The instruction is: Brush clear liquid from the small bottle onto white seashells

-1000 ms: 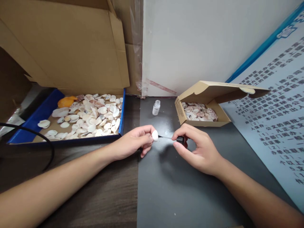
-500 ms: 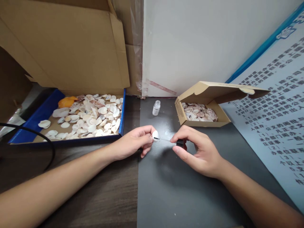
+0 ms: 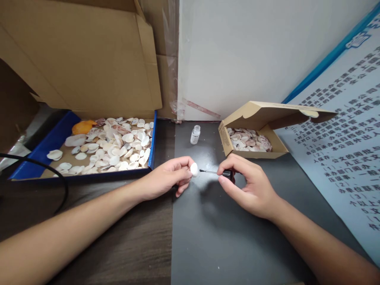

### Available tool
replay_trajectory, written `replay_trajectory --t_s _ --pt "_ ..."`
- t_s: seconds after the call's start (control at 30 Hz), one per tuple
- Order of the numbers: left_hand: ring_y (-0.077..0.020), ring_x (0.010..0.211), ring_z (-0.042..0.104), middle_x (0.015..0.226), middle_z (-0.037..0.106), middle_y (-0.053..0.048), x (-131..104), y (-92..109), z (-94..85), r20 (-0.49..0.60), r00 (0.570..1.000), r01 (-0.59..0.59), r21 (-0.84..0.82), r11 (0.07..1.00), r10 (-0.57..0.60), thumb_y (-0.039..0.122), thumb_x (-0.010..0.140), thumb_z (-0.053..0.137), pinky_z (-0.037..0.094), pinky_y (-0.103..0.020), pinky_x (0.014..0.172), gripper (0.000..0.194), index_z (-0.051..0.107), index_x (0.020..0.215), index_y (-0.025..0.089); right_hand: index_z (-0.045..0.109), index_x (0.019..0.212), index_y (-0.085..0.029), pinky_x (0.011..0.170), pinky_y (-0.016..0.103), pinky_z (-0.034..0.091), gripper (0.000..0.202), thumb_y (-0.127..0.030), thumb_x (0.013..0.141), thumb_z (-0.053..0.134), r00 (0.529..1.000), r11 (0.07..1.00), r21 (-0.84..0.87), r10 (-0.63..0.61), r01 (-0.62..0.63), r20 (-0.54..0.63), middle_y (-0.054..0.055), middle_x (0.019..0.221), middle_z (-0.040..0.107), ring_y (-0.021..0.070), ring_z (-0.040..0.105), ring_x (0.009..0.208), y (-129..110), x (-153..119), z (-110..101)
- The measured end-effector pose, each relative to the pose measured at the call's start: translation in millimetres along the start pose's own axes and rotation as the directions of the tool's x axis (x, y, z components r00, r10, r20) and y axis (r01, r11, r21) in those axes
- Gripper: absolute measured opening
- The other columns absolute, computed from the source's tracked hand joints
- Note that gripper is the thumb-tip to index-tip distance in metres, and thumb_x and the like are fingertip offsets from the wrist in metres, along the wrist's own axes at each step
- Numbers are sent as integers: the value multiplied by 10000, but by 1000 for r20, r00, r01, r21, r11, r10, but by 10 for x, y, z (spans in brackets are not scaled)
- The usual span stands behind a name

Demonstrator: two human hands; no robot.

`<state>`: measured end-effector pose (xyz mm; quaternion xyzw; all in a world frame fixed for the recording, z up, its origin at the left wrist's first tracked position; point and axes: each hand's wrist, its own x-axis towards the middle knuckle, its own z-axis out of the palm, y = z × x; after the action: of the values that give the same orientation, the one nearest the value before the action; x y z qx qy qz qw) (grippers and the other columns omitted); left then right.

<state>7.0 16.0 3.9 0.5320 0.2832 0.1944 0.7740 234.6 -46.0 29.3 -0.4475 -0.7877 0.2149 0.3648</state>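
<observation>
Between the thumb and fingers of my left hand (image 3: 172, 176) is a small white seashell (image 3: 194, 170), its rounded face turned up and to the right. My right hand (image 3: 247, 184) pinches the black cap of a thin applicator brush (image 3: 210, 171). The brush points left, its dark tip just right of the shell and seemingly apart from it. Beyond both hands, a small clear glass bottle (image 3: 195, 135) with a printed label stands upright and uncapped on the dark mat (image 3: 204, 237).
On the left, an open blue-edged cardboard box (image 3: 152, 152) holds many shells and an orange piece (image 3: 84, 127). At the right, a smaller carton (image 3: 252, 154) with a raised lid contains shells. A black cable (image 3: 66, 186) curves at far left. A printed poster (image 3: 344, 130) leans along the right side.
My right hand has drawn the brush slightly to the right, so its tip has left the shell's face. The left hand stays in place with the shell.
</observation>
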Motion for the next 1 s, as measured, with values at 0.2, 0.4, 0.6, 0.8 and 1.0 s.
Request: replay_trajectory --t_s 0.2,0.4,0.6,0.8,1.0 --pt "-84 461 406 509 411 97 3 12 6 -14 1000 1 -2 1000 -1 335 864 603 382 -200 461 185 477 835 202 600 904 -208 588 242 458 86 -130 872 619 998 999 25 -26 25 53 -13 771 580 111 537 621 -6 7 7" --pt "-83 460 404 504 415 97 0 15 5 -1 1000 -1 2 1000 1 330 874 594 385 -200 465 179 476 835 200 601 897 -207 598 257 466 63 -147 883 615 998 998 53 -43 41 37 -7 759 579 124 548 628 -13 10 3" --pt "-84 467 414 520 417 96 3 7 -3 -6 1000 3 -5 1000 -3 322 872 601 389 -195 465 175 476 836 204 597 874 -203 582 239 454 96 -111 858 619 999 1000 16 -8 7 39 -14 757 574 105 525 605 -6 10 6" --pt "-85 469 418 518 430 93 0 3 -7 -6 1000 8 -7 1000 -8 327 886 595 394 -197 474 174 479 851 202 617 922 -206 595 256 478 63 -157 884 625 997 997 66 -47 43 59 3 770 597 125 561 633 -21 4 1" --pt "-91 479 421 523 412 94 3 -6 -10 -10 1000 2 -33 999 -3 314 874 609 394 -198 472 185 464 830 208 591 841 -209 577 246 464 102 -110 851 614 998 999 32 -33 32 46 -14 731 567 113 529 605 -21 14 8"
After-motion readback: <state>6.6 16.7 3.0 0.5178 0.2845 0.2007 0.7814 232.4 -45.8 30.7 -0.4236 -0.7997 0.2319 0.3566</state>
